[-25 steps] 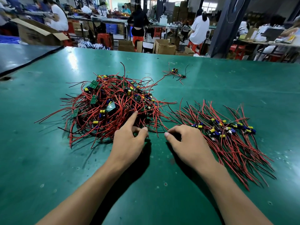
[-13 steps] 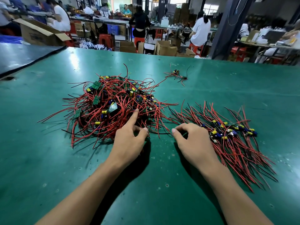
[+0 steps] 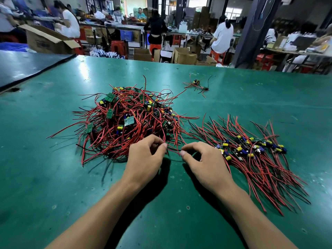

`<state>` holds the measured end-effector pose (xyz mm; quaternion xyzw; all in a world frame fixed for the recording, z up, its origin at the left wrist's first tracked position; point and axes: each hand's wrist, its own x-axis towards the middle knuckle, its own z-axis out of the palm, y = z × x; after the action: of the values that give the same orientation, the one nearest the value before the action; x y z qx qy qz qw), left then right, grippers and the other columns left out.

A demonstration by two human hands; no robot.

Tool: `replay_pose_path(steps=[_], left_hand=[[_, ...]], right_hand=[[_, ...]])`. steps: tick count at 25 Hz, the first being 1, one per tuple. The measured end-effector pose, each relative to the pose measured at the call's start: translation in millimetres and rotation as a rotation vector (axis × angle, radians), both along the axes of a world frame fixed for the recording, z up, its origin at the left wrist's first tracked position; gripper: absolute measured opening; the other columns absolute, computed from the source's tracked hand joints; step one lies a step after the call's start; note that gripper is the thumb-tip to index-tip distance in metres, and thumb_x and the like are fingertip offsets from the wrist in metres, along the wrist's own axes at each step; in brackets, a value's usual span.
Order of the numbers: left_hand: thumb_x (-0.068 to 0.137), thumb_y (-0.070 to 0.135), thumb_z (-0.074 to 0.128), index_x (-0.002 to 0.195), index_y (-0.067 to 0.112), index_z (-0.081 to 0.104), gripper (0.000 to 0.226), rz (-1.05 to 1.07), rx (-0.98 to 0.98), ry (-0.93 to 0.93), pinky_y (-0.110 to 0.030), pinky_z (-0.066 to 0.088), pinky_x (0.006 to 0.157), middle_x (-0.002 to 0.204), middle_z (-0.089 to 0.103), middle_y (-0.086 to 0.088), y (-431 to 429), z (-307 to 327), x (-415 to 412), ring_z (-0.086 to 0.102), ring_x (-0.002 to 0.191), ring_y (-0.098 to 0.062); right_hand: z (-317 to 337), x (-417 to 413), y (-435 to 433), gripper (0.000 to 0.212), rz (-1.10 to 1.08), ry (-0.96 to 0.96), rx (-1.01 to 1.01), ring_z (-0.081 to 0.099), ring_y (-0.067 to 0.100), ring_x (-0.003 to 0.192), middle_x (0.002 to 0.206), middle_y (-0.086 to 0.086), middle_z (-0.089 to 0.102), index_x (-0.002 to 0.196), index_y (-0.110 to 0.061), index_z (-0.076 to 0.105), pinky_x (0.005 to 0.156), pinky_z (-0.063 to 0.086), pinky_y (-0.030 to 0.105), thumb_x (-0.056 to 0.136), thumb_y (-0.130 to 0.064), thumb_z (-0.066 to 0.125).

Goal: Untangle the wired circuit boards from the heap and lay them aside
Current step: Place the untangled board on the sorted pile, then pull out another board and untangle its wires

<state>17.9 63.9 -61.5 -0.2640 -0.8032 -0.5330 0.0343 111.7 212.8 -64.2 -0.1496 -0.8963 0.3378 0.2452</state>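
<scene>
Presently: left hand (image 3: pixel 143 159) and right hand (image 3: pixel 206 159) each pinch red wires (image 3: pixel 177 144) at heap (image 3: pixel 115 133) edge; next, likely, gently draw one board (image 3: pixel 129 121) free.

Heap of small green circuit boards with red and black lead wires (image 3: pixel 129 121): tangled mound, left-centre on green worktop (image 3: pixel 53 177). Boards tilted every way, yellow and blue parts showing. Near-edge leads (image 3: pixel 168 141) pinched by left hand (image 3: pixel 145 159) and right hand (image 3: pixel 206 162).

Sorted group of matching boards (image 3: pixel 251 151): just right of heap, lying flat in a row, leads fanned.

Stray wired board (image 3: pixel 196 83): farther back, apart.
</scene>
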Motion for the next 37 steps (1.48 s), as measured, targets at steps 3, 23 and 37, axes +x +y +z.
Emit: replay_pose_path(steps=[3, 23, 37], left_hand=[[0.088, 0.017, 0.071, 0.082, 0.015, 0.071, 0.006, -0.093, 0.062, 0.039, -0.012, 0.04, 0.056, 0.062, 0.063, 0.01, 3.3, 3.1, 12.2, 0.054, 0.055, 0.0], [0.096, 0.021, 0.06, 0.099, 0.02, 0.07, 0.011, -0.069, 0.371, -0.17, -0.035, 0.044, 0.055, 0.072, 0.065, -0.004, 2.2, 9.8, 14.0, 0.054, 0.059, -0.016], [0.093, 0.022, 0.065, 0.079, 0.02, 0.07, 0.015, 0.057, 0.256, -0.026, -0.034, 0.045, 0.054, 0.064, 0.063, 0.0, -3.2, 5.9, 2.6, 0.053, 0.057, -0.017]], right_hand=[[1.5, -2.8, 2.8, 0.009, -0.095, 0.025, -0.182, 0.06, -0.004, 0.079, 0.091, -0.012, 0.07, 0.1, -0.023, 0.073, 0.07, 0.041, 0.007, 0.097, -0.021, 0.064], [20.6, -0.7, 0.0, 0.017, 0.162, 0.166, -0.875, 0.05, 0.01, 0.05, 0.084, 0.005, 0.074, 0.089, -0.016, 0.078, 0.045, 0.039, 0.017, 0.096, -0.019, 0.062], [40.8, 13.6, 30.5, 0.022, 0.33, 0.407, -1.712, 0.016, 0.007, 0.046, 0.061, -0.008, 0.03, 0.066, -0.022, 0.047, 0.039, 0.021, 0.018, 0.088, -0.028, 0.049]])
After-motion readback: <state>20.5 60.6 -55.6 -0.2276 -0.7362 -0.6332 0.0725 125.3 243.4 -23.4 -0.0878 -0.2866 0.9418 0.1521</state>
